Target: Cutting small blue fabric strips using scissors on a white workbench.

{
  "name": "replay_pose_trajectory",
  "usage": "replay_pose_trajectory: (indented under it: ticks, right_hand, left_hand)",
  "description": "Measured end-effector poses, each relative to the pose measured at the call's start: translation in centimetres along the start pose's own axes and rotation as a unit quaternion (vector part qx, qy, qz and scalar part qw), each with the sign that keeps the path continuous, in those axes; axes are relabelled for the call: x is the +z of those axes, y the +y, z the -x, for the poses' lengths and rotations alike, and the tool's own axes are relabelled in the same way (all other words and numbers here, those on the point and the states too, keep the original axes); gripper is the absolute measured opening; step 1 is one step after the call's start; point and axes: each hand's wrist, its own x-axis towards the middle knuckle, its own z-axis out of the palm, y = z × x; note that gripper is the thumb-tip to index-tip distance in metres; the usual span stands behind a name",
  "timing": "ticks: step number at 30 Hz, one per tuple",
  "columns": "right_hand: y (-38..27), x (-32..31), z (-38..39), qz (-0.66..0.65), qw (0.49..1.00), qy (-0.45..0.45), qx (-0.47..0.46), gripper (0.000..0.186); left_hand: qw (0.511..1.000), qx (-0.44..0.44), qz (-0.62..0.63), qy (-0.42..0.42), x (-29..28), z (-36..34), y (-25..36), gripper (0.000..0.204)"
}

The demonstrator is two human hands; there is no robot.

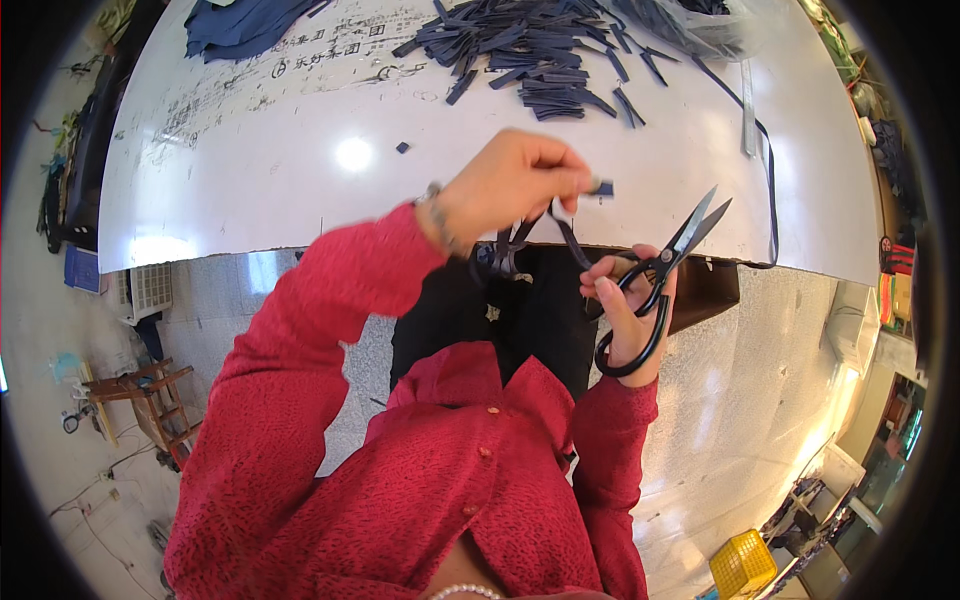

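My left hand (515,180) is raised over the table's near edge, thumb and fingers pinching a narrow dark-blue fabric strip (605,188) whose short end sticks out to the right. More of the dark strip material (568,240) hangs below this hand in loops, one length running down to the fingertips of my right hand (625,310). That right hand is closed around the black handles of a pair of scissors (668,258). Their blades point up and to the right, slightly parted, with nothing between them. The lower ends of the loops merge with my dark trousers.
The white table (230,170) carries a pile of cut dark-blue strips (520,45) at the far middle. Folded blue cloth (240,25) lies far left, a clear plastic bag (715,35) far right. A metal ruler (748,110) and one small dark scrap (403,147) also lie there.
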Motion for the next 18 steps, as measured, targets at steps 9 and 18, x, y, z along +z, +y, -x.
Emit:
replay_pose_trajectory:
  ticks: [9,18]
  right_hand:
    - [-0.9,3.4,0.1,0.012,1.000,-0.003,-0.014,0.053]
    - [-1.4,3.8,0.7,0.103,0.993,-0.007,-0.050,0.050]
  left_hand:
    - [0.999,-0.031,0.017,0.028,2.1,6.5,-2.3,0.015]
    - [0.977,0.122,-0.175,0.014,1.4,8.1,-4.8,0.027]
